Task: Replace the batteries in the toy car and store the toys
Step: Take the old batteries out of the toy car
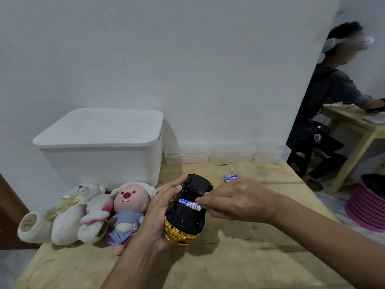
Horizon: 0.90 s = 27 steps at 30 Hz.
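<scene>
Pinching battery w/ right hand, left hand gripping toy car.

Battery label print too blurry to read; no other text.

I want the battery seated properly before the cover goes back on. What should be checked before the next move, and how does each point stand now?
1. Toy car turned underside up and steadied by the left hand: ok.
2. Battery compartment open: ok, no cover on it.
3. Battery in the compartment, with right hand fingertips on its end: ok; fully seated: cannot tell.
4. Polarity matches the contacts: cannot tell, markings too small.
5. Spare batteries within reach on the table behind the right hand: ok.
6. Compartment cover located: cannot tell, not seen.
</scene>
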Available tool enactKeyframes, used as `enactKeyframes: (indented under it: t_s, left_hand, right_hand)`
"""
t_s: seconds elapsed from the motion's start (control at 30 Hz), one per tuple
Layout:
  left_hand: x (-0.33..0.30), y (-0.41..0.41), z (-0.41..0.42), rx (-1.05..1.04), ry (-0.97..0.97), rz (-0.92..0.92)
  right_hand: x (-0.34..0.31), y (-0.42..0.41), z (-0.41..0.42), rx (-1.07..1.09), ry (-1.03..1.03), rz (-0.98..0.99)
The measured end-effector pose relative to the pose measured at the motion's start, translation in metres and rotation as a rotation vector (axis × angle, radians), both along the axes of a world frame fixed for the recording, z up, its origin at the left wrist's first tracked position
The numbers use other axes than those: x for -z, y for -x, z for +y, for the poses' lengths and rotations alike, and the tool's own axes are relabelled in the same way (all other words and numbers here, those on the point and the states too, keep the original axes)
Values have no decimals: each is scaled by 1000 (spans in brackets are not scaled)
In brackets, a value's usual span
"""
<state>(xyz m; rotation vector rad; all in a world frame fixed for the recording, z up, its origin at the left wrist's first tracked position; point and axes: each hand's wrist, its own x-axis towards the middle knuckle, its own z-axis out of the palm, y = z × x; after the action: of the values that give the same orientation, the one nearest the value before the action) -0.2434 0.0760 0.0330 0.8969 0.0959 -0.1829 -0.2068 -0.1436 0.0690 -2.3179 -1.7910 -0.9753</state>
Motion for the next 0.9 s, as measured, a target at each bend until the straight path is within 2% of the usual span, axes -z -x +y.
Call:
enactKeyframes:
  t_s: [0.23, 0.33, 0.9]
  left_hand:
    - [4, -4, 3, -9, 40, 34]
    - [6, -7, 5, -9, 45, 26]
    - [7, -2, -5, -106, -7, -74]
  right_hand:
    - [-4, 9, 10, 22, -104, 323]
    - [-2, 12, 12, 38, -217, 473]
    - [1, 14, 26, 97, -598, 1032]
